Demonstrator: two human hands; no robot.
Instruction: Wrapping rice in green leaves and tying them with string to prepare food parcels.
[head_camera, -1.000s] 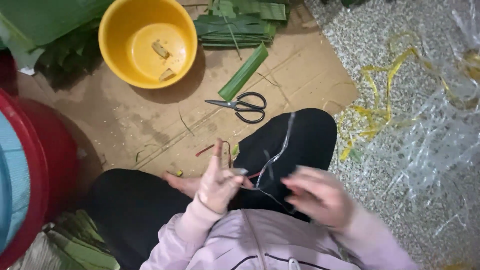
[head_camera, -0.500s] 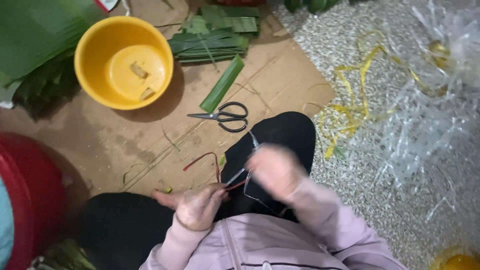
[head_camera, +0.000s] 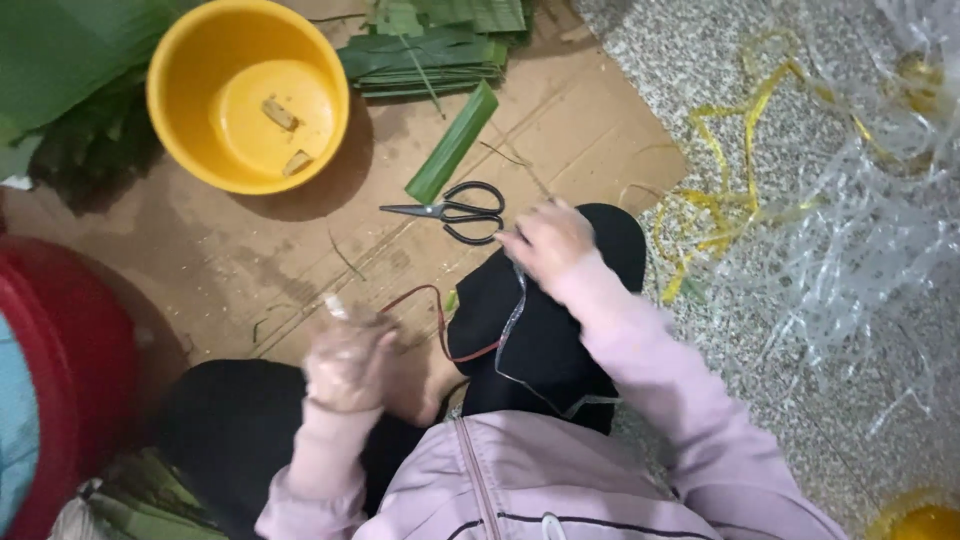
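While the person sits low on a flattened sheet of brown cardboard (head_camera: 300, 260) laid over a speckled stone floor (head_camera: 650, 60), the work in hand looks like the drawing-out of tying strips, judged from how both hands pull apart. To the left stands a big red tub (head_camera: 70, 350), and banana leaves (head_camera: 60, 60) lie heaped at the upper left, with a yellow plastic bowl (head_camera: 170, 110) beside them holding a couple of small scraps. A tangle of clear and yellow plastic ribbon (head_camera: 800, 210) spreads over the floor to the right. Cut green leaf strips (head_camera: 440, 50) are stacked at the top edge, one loose strip (head_camera: 452, 145) lying slantwise near the black-handled scissors (head_camera: 450, 210). The right hand (head_camera: 548, 238) pinches a clear plastic strip (head_camera: 515, 310) over the knee, just beside the scissors; the left hand (head_camera: 350, 360), blurred, is closed around the end of a thin red cord (head_camera: 440, 320). The next move likely calls for keeping the strip taut and untwisted.
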